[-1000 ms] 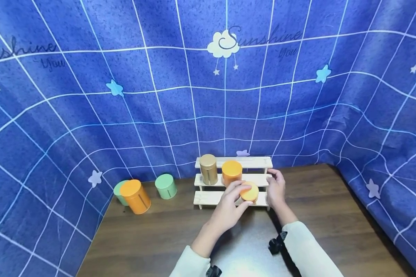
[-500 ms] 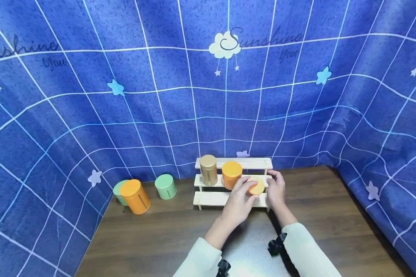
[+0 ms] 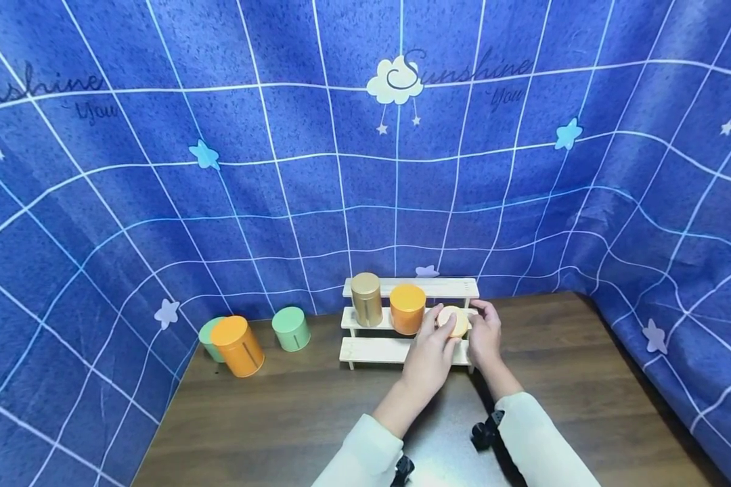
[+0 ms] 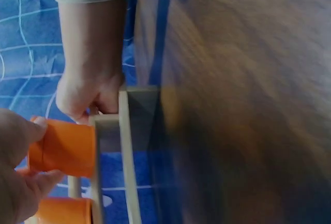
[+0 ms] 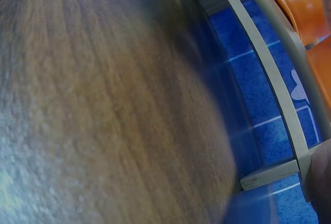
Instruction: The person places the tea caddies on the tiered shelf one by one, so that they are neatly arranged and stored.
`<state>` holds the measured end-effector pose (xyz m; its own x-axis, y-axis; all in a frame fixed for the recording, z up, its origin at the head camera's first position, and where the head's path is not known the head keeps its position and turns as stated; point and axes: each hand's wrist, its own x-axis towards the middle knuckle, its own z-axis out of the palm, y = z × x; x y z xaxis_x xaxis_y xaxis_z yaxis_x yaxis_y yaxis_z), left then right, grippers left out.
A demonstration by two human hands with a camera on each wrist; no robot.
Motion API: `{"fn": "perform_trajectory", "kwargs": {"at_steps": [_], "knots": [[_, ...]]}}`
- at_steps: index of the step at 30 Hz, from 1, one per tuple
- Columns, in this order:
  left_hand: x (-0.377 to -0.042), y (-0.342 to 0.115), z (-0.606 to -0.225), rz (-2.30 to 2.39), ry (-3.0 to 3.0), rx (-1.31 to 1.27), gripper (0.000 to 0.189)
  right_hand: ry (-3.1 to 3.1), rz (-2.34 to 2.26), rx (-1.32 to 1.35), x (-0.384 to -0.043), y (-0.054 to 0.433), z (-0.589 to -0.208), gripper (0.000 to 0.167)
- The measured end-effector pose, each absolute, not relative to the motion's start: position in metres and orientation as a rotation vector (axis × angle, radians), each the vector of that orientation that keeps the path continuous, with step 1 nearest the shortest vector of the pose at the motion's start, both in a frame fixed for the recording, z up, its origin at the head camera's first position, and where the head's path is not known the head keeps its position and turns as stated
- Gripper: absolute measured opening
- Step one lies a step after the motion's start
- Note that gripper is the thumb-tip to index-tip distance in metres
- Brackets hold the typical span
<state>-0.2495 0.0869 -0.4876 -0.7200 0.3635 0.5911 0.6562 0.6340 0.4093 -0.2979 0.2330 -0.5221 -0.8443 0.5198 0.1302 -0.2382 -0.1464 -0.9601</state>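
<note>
My left hand (image 3: pixel 428 362) holds a small orange canister (image 3: pixel 459 323) by its top, at the right part of the middle step of a three-step wooden display rack (image 3: pixel 371 350). In the left wrist view the base of this orange canister (image 4: pixel 70 146) meets the step's surface. Around the rack's right end my right hand (image 3: pixel 484 335) is curled, gripping it; its fingertips are partly hidden. On the same step stand another orange canister (image 3: pixel 408 312), just left of the held one, and a taller gold canister (image 3: pixel 367 301) at the left.
Left of the rack, on the brown wooden table (image 3: pixel 268 426), stand a tall orange canister (image 3: pixel 239 346), a green canister (image 3: pixel 292 329) and another green canister (image 3: pixel 208 338) partly behind the orange one. A blue gridded curtain (image 3: pixel 365 182) hangs behind and along both sides.
My left hand has moved right and back with the orange canister, from above the front step to the middle step. The right hand has stayed on the rack's end.
</note>
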Motion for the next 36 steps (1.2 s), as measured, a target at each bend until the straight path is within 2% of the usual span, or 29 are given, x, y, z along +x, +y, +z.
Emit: {"fn": "perform_trajectory", "kwargs": {"at_steps": [4,12,18,30,36], "knots": [[-0.248,0.095,-0.48,-0.706,-2.474,-0.72,0.043,-1.634,2.035,-0.306,-0.288,0.229,-0.509,0.035],[-0.253,0.109,-0.469,-0.446,-2.497,-0.659,0.046,-1.604,2.043,-0.308,-0.308,0.235,-0.533,0.035],[-0.262,0.116,-0.468,-0.199,-2.446,-0.64,0.044,-1.601,2.027,-0.325,-0.31,0.234,-0.539,0.034],[-0.274,0.125,-0.463,-0.122,-2.352,-0.623,0.029,-1.659,1.991,-0.36,-0.308,0.237,-0.539,0.035],[-0.277,0.129,-0.46,-0.106,-2.345,-0.57,0.025,-1.679,2.019,-0.359,-0.296,0.232,-0.517,0.036]]}}
